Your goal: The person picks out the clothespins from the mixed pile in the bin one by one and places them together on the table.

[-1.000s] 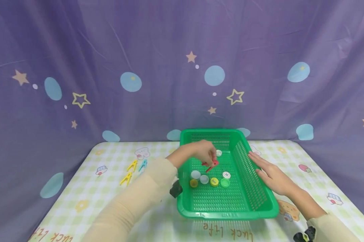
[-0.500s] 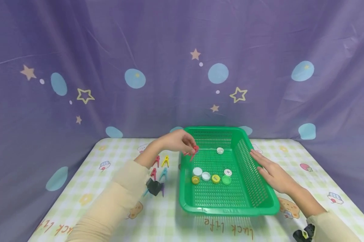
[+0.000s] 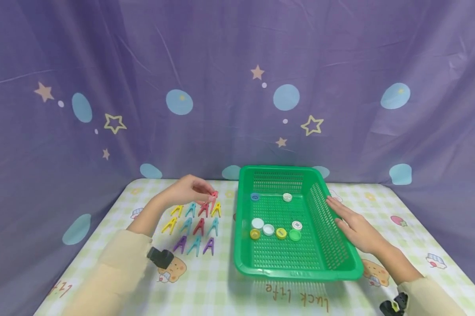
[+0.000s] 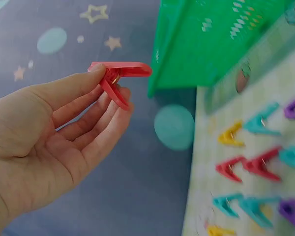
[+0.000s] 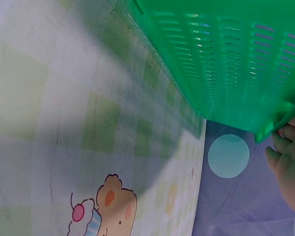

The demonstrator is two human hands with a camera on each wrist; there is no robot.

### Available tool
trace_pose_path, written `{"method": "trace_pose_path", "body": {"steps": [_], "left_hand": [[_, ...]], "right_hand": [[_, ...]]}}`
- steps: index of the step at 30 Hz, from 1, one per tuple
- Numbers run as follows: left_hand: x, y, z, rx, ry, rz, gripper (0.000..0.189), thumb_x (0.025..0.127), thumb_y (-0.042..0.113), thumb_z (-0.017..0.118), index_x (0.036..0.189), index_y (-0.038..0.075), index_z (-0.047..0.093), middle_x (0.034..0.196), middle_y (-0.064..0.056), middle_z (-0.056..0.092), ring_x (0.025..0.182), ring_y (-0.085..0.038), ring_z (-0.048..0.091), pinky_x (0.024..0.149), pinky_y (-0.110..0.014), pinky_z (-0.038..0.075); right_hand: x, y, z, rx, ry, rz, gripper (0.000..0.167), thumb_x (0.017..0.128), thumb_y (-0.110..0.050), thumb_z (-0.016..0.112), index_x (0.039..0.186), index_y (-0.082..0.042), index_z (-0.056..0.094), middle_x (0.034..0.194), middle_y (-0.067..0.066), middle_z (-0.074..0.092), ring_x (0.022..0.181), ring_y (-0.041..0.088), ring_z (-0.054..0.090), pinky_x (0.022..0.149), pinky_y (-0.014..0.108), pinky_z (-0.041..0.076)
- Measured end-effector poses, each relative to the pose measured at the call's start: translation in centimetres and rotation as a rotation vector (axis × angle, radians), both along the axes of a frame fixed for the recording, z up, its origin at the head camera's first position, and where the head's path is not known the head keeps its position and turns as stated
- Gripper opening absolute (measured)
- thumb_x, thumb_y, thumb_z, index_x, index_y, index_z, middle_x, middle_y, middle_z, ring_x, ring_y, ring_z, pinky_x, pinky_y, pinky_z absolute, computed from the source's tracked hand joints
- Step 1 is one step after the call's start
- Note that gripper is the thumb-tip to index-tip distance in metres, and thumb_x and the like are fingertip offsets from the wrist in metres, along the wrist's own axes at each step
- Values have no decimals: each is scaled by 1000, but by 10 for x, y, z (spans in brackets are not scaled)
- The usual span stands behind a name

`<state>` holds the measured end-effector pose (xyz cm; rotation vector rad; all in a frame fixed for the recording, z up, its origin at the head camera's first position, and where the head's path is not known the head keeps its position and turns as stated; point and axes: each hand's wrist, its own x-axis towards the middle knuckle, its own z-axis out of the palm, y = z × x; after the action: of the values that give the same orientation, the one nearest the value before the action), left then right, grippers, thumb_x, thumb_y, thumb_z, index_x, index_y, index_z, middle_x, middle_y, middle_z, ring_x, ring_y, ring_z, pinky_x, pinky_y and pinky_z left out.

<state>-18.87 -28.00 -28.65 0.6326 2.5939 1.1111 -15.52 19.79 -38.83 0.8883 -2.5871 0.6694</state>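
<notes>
Between thumb and fingers my left hand (image 3: 192, 189) pinches a red clothespin (image 4: 119, 78), held over the back of the clothespin rows. Below it on the tablecloth lie several clothespins: yellow (image 3: 169, 225), blue (image 3: 195, 245), red (image 3: 199, 227) and purple (image 3: 209, 245). My right hand (image 3: 350, 223) rests with extended fingers on the right rim of a green plastic basket (image 3: 298, 275). Inside the basket are several bottle caps, among them a blue cap (image 3: 255, 197), a yellow cap (image 3: 281, 233), a white cap (image 3: 287, 197) and a green cap (image 3: 295, 235).
A checked tablecloth (image 3: 206, 285) with printed cartoons covers the table. Behind its far edge hangs a purple curtain (image 3: 221, 66) with stars and blue ovals. The basket stands right of the clothespins.
My left hand has moved left with the red clothespin, out of the basket and over the clothespin rows. More clothespins and a blue cap show now. My right hand stays at the rim.
</notes>
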Motion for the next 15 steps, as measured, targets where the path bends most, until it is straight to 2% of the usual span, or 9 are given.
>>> {"method": "trace_pose_path", "body": {"steps": [7, 13, 15], "left_hand": [[13, -44, -20, 32, -32, 57, 31, 91, 18, 64, 114, -3, 66, 106, -18, 72, 86, -17, 69, 78, -33, 59], [25, -64, -32, 29, -54, 99, 33, 91, 17, 64, 115, -5, 65, 105, -20, 72, 90, -18, 70, 82, -33, 59], [28, -69, -38, 19, -60, 109, 33, 91, 18, 64, 115, -5, 66, 101, -18, 73, 88, -19, 70, 82, -33, 59]], "right_hand": [[-1, -3, -1, 3, -6, -1, 48, 99, -10, 43, 146, 0, 37, 151, 22, 37, 138, -18, 3, 105, -6, 5], [-2, -2, -1, 8, -7, -3, 48, 100, -10, 42, 146, 0, 36, 151, 23, 37, 138, -17, 3, 106, -6, 4], [-1, 0, -1, 11, -7, -6, 48, 99, -9, 42, 146, 0, 36, 151, 25, 37, 138, -18, 2, 105, -6, 4]]}}
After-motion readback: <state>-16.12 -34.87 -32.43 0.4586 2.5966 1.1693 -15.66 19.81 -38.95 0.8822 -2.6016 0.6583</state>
